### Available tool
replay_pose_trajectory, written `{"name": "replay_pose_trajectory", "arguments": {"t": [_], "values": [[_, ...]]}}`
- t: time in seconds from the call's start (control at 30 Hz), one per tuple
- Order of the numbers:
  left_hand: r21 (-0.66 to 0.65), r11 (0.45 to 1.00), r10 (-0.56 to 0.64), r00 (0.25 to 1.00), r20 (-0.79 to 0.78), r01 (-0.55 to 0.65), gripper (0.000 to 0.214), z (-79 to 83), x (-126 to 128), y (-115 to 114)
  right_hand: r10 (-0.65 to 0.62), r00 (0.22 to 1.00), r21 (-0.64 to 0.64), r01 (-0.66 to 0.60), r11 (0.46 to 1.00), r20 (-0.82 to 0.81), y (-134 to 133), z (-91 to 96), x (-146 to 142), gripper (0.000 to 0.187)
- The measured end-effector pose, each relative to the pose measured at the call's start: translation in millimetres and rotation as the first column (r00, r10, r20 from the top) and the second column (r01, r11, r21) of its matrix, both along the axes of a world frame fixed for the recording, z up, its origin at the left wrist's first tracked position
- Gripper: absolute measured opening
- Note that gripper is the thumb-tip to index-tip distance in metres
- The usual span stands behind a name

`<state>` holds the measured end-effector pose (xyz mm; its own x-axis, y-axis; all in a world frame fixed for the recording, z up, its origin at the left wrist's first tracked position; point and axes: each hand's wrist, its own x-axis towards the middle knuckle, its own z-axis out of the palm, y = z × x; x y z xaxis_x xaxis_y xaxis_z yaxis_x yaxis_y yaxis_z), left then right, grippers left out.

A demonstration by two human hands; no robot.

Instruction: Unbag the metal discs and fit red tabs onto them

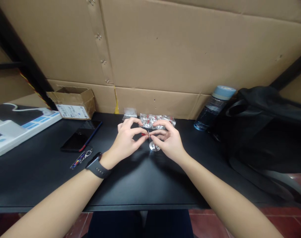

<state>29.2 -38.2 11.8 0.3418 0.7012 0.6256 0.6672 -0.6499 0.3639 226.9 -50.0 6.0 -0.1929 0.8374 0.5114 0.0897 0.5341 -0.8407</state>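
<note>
Above the smooth black tabletop (140, 195), two bare forearms slant inward, the left from eight o'clock, wearing a dark-strapped watch (99, 166), the right from four. The left hand (124, 138) pinches a thin, silvery metal piece (149, 135) between thumb and finger, another finger arched higher. The right hand (170, 140) mirrors it, thumb and fingertips closed on the piece's opposite side. This piece sits midway between the hands; its full shape is hard to tell. Toward five o'clock from it shows a shiny, round, silver metal disc (154, 147); toward twelve, clear plastic packets with silver and red contents (152, 120); at nine, a black rectangular smartphone (82, 136).
</note>
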Motion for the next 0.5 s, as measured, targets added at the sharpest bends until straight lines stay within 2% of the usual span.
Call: {"name": "replay_pose_trajectory", "arguments": {"t": [0.4,0.43,0.5], "values": [[-0.037,0.999,-0.036,0.999,-0.036,0.034,0.011,-1.1,-0.3,0.5,-0.012,1.0,-0.043,0.012,0.999,0.002,2.1,-4.6,0.0,0.034],[-0.052,0.997,-0.051,0.998,-0.036,0.049,0.013,-0.6,-0.4,-0.3,-0.012,1.0,-0.045,0.012,0.999,0.002,2.0,-4.2,0.2,0.035],[-0.09,0.991,-0.101,0.994,-0.049,0.096,0.03,0.6,-0.6,-2.1,-0.018,1.0,-0.041,0.018,0.999,0.007,1.3,-2.6,0.6,0.036]]}}
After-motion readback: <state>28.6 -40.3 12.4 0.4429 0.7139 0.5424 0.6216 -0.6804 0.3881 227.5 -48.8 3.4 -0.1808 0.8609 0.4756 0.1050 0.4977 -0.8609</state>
